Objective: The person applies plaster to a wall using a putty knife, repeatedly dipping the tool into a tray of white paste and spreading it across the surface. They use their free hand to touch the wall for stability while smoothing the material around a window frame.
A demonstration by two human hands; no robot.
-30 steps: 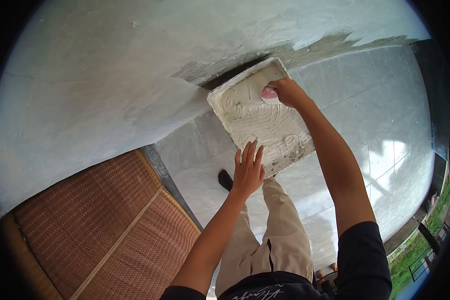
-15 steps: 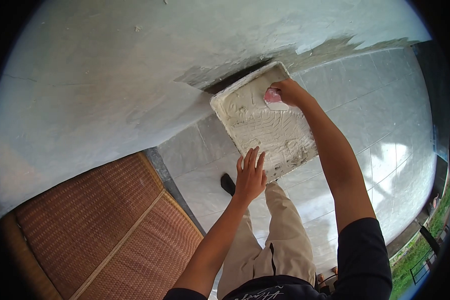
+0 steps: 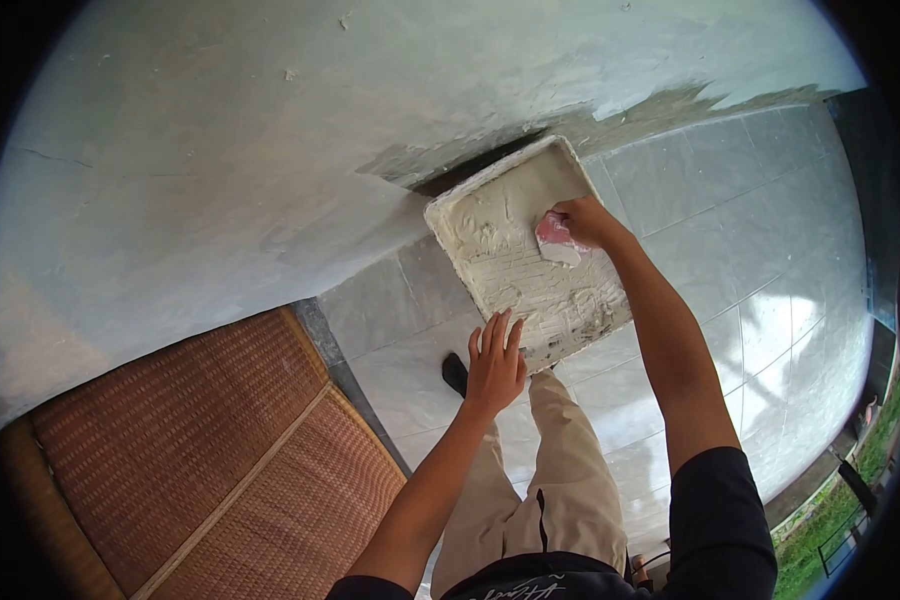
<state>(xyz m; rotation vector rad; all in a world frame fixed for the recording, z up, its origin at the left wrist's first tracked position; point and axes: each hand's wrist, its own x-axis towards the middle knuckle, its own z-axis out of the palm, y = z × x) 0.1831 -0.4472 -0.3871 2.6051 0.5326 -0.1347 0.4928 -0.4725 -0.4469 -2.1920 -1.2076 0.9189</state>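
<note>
A rectangular tray of off-white paste lies on the tiled floor, close to the wall. Over its right part, my right hand grips a pink scraper with pale paste on its lower edge. The scraper is at the surface of the paste; whether it touches is hard to tell. My left hand, fingers spread, rests at the tray's near left edge and holds nothing. Ridges and streaks mark the paste in the middle of the tray.
A grey wall with rough, darker patches low down rises beyond the tray. Woven brown matting with a light border lies at the lower left. Grey tiles extend to the right. Grass shows at the lower right edge.
My right hand and the scraper have moved nearer to me across the paste. In the view, the tray and my left hand sit slightly lower.
</note>
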